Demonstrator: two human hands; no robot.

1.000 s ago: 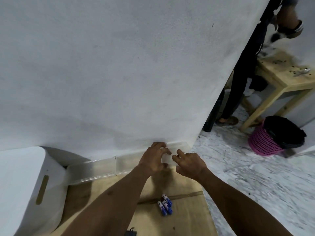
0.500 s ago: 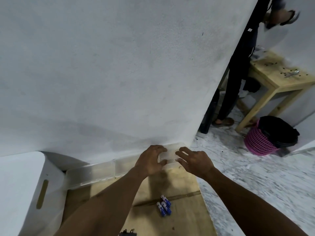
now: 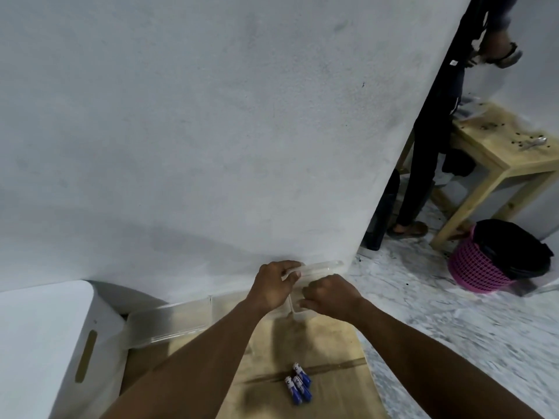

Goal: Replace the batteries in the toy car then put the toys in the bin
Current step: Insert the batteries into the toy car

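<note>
From the head camera, both bare forearms reach forward to the far right corner of the pale wooden worktop (image 3: 332,352), where it meets the white plastered wall (image 3: 211,146). There the left hand (image 3: 273,285) grips the clear lid (image 3: 323,266) of a small clear plastic box (image 3: 298,314), with its fingers curled over the lid's left end and its thumb pressed beneath. The lid is tilted up against the wall. The right hand (image 3: 331,294) is closed tight, knuckles up, with its fingers curled on the box's near rim.

Four blue-and-white cylindrical batteries (image 3: 298,384) lie bunched together near the worktop's right edge, nearer the camera and well apart from both hands. The tall white plastic bin (image 3: 45,343), with a slot handle in its side, stands at the worktop's left edge. A long clear plastic tray (image 3: 169,323) rests along the wall between the bin and the hands.

Off the worktop to the right, on the marble floor (image 3: 453,328), stand a pink mesh basket (image 3: 478,270) lined with a black bag, a wooden table (image 3: 499,152) and another person in dark trousers (image 3: 423,152).
</note>
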